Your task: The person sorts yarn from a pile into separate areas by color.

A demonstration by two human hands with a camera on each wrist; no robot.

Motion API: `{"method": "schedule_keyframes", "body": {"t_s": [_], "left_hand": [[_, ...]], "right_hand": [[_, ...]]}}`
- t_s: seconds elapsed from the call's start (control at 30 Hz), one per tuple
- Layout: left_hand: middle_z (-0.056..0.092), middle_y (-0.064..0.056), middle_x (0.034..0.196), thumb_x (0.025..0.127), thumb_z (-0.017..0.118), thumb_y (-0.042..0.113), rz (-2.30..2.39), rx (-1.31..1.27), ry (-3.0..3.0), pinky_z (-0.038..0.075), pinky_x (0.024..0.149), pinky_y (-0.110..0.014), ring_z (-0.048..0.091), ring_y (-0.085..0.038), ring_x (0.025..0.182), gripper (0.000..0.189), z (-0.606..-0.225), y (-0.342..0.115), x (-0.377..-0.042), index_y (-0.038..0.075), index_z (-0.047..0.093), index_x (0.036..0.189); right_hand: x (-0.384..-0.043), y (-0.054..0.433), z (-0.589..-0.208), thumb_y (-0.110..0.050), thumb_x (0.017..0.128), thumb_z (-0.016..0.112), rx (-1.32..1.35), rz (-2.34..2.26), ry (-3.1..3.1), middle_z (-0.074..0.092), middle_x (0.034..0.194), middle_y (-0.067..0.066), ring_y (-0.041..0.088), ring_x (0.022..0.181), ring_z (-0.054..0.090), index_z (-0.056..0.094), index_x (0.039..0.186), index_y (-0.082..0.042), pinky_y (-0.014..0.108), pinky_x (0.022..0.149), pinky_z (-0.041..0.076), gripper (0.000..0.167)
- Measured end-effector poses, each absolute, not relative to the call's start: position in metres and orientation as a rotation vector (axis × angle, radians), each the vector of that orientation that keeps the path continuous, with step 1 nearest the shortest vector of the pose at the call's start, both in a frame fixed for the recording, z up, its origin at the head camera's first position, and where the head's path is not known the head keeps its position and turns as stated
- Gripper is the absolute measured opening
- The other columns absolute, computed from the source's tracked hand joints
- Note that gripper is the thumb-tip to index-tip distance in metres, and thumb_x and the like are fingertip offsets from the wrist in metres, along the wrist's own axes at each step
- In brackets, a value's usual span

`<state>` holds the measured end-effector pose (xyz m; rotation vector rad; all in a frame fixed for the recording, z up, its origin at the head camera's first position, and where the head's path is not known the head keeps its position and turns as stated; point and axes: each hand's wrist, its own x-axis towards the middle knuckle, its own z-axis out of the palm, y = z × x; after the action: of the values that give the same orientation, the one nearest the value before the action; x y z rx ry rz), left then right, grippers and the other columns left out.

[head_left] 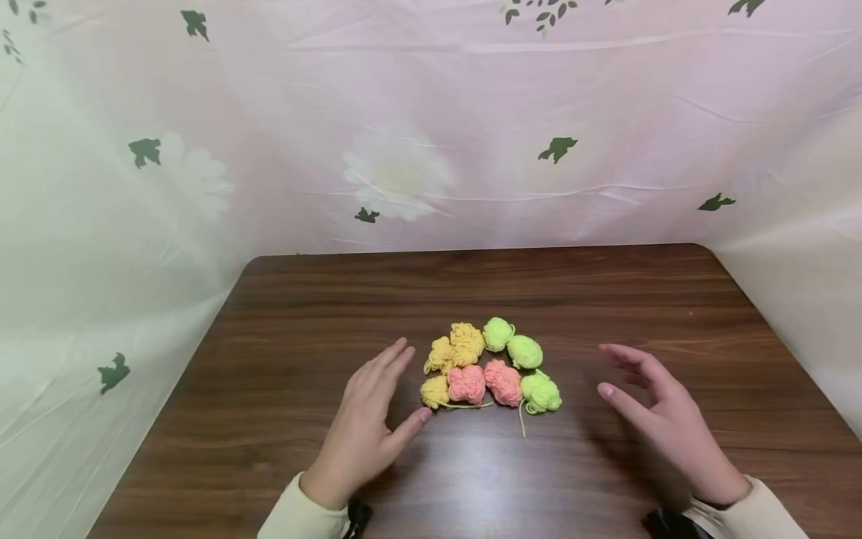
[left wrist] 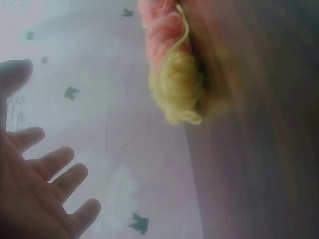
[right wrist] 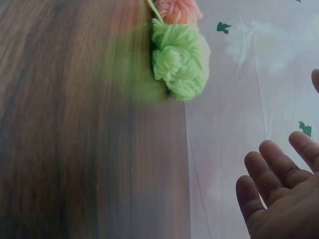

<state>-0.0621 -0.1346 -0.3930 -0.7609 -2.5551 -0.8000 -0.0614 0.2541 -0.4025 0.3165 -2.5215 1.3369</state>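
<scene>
Several small balls of yarn lie bunched on the wooden table. Yellow yarn balls [head_left: 467, 343] are on the left of the bunch, two pink yarn balls [head_left: 466, 385] in the front middle, and green yarn balls [head_left: 525, 352] on the right. My left hand [head_left: 367, 419] is just left of the front yellow ball [left wrist: 179, 87], fingers extended and thumb apart, holding nothing. Farther off on the right side, my right hand [head_left: 663, 419] hovers with fingers loosely bent and nothing in it; the front green ball [right wrist: 179, 62] is the nearest to it.
The dark wooden table [head_left: 303, 299] has rounded back corners. A pale curtain [head_left: 471, 112] printed with flowers and green birds hangs behind it and along both sides. Loose tails of yarn trail on the tabletop in front of the bunch.
</scene>
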Motion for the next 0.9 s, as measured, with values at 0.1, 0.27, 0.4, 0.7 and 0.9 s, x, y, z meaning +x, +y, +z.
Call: {"method": "schedule_keyframes", "body": {"t_s": [0.1,0.27,0.4,0.7,0.9], "left_hand": [[0.038,-0.007,0.158,0.094,0.068,0.042,-0.814,-0.77,-2.567,0.034,0.111,-0.059,0.04,-0.027,0.142,0.073,-0.396,-0.129,-0.062,0.015,0.037,0.154],[0.04,-0.006,0.157,0.094,0.068,0.041,-0.835,-0.792,-2.55,0.036,0.109,-0.058,0.041,-0.027,0.141,0.072,-0.398,-0.123,-0.063,0.016,0.037,0.154],[0.043,-0.007,0.155,0.096,0.065,0.042,-0.851,-0.817,-2.531,0.04,0.106,-0.057,0.045,-0.026,0.138,0.067,-0.399,-0.119,-0.064,0.016,0.04,0.152],[0.045,-0.007,0.153,0.095,0.067,0.038,-0.897,-0.844,-2.523,0.042,0.107,-0.054,0.045,-0.024,0.139,0.062,-0.4,-0.11,-0.066,0.012,0.046,0.148],[0.045,-0.006,0.152,0.097,0.066,0.037,-0.952,-0.855,-2.547,0.04,0.112,-0.046,0.043,-0.021,0.14,0.061,-0.4,-0.103,-0.066,0.009,0.046,0.147]], "right_hand": [[-0.063,0.252,-0.404,-0.001,0.091,0.072,0.319,1.358,-2.511,0.06,0.133,-0.006,-0.002,0.119,0.051,0.055,0.137,-0.008,0.008,0.092,0.04,0.05],[-0.066,0.25,-0.408,0.001,0.09,0.072,0.349,1.372,-2.484,0.061,0.132,-0.003,-0.001,0.118,0.052,0.056,0.137,-0.008,0.008,0.092,0.041,0.05],[-0.066,0.248,-0.412,0.002,0.089,0.072,0.346,1.367,-2.483,0.062,0.13,-0.005,-0.002,0.116,0.052,0.056,0.136,-0.006,0.009,0.09,0.042,0.05],[-0.067,0.242,-0.418,-0.002,0.09,0.073,0.337,1.357,-2.517,0.064,0.126,0.006,0.0,0.11,0.057,0.057,0.134,-0.005,0.011,0.086,0.044,0.047],[-0.068,0.24,-0.421,-0.002,0.09,0.074,0.347,1.353,-2.525,0.065,0.125,0.007,0.001,0.108,0.057,0.059,0.132,-0.008,0.012,0.085,0.045,0.045]]}}
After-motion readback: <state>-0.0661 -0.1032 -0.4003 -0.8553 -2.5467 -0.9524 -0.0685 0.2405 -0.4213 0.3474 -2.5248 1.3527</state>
